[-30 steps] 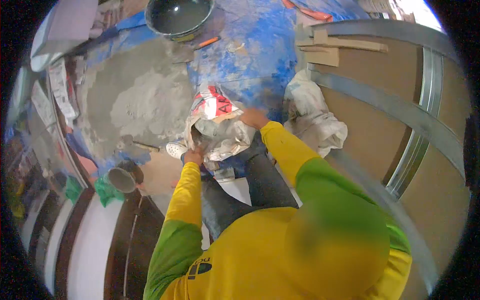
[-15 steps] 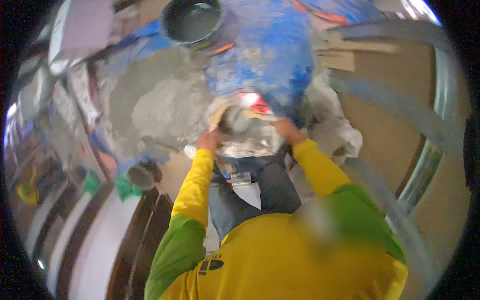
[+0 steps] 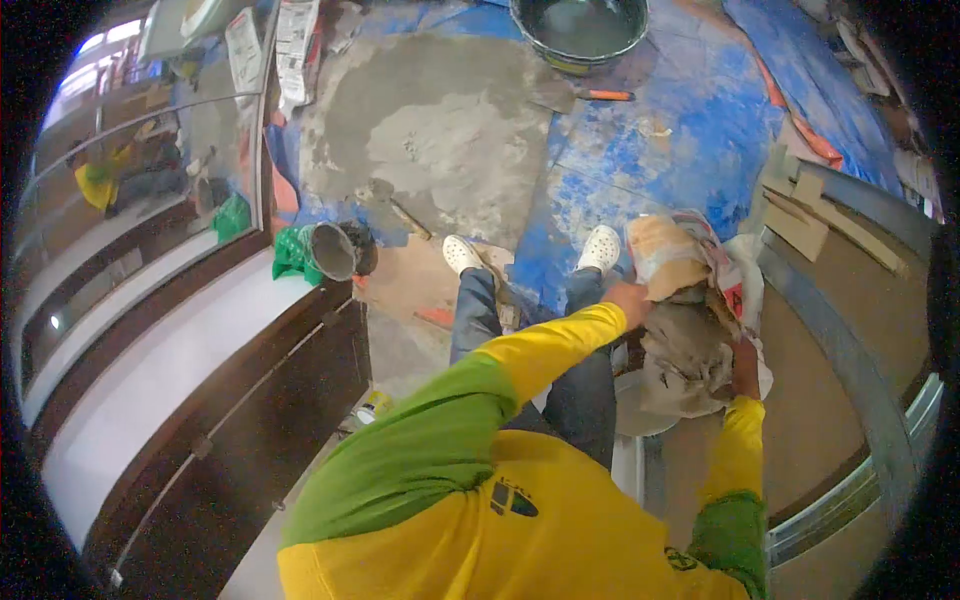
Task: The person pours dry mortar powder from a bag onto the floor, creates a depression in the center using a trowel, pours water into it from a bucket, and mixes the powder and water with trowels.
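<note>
A crumpled paper sack point(image 3: 668, 258), tan and white with red print, stands at my right side beside my right leg. My left hand point(image 3: 630, 301) is closed on the near left edge of the sack. My right hand point(image 3: 745, 366) grips its right side, with the fingers partly hidden by the paper. Between the hands the sack gapes, and a grey, dusty, folded surface point(image 3: 685, 345) shows there; whether it is sack lining or another bag I cannot tell. A white bucket-like rim point(image 3: 640, 418) shows partly beneath it.
A black tub point(image 3: 582, 40) of grey liquid stands ahead on a blue tarp point(image 3: 640, 150). Grey mortar point(image 3: 440, 140) covers the floor at left. A trowel-like tool point(image 3: 408, 217), a small bucket point(image 3: 333, 251) and an orange-handled tool point(image 3: 605, 95) lie around. Boards point(image 3: 800, 225) are at right.
The sack has moved from in front of my legs to my right side, with both hands on it. My body and view have turned, bringing both shoes into sight.
</note>
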The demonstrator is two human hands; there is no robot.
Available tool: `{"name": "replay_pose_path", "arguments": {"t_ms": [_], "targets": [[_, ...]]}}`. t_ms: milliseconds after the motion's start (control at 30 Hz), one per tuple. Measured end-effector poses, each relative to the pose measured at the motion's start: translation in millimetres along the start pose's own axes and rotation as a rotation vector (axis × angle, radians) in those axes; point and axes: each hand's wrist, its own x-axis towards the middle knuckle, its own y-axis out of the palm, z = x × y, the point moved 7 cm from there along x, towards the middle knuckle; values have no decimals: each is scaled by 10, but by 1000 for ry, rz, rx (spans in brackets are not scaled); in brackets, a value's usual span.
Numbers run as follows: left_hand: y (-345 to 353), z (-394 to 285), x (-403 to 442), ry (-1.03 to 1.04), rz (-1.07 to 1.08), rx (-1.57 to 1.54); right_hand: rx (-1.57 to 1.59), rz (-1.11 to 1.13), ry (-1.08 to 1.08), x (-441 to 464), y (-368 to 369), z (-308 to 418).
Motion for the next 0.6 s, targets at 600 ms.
{"name": "replay_pose_path", "arguments": {"t_ms": [600], "targets": [[667,100,124,12,174,62,-109,-99,83,269,178,78]]}}
